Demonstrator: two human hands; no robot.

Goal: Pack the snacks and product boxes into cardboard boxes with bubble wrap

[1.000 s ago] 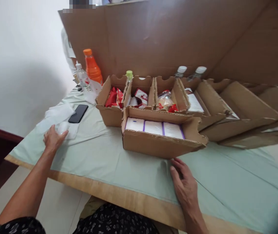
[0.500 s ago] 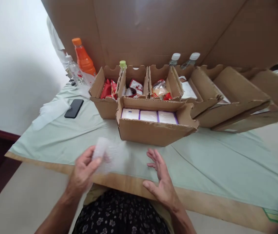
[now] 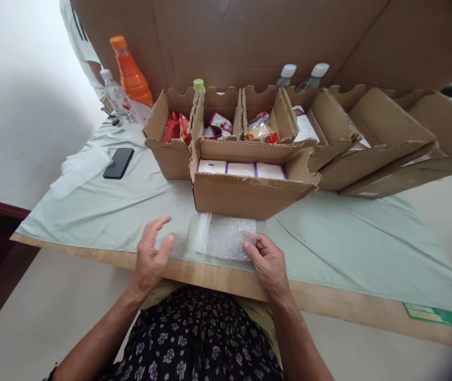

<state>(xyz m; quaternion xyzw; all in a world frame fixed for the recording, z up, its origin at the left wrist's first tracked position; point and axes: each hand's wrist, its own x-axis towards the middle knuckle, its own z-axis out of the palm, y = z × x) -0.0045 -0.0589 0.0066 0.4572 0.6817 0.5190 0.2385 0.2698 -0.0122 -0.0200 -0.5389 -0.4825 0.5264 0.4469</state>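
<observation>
A clear bubble wrap bag spreads over the pale green cloth at the table's front. My right hand pinches its right edge between thumb and fingers. To the left of the bag, my left hand is empty, thumb and fingers apart, not touching it. Just behind the bag stands a long cardboard box holding three white packs with purple edges.
Behind it runs a row of cardboard bins, one with red packets. A black phone and translucent sheets lie at left. An orange bottle and a clear bottle stand behind them. A tall cardboard panel closes the back.
The bubble wrap bag has passed from my left hand to my right and now lies flatter on the cloth. My left hand has let go. The camera view has shifted slightly.
</observation>
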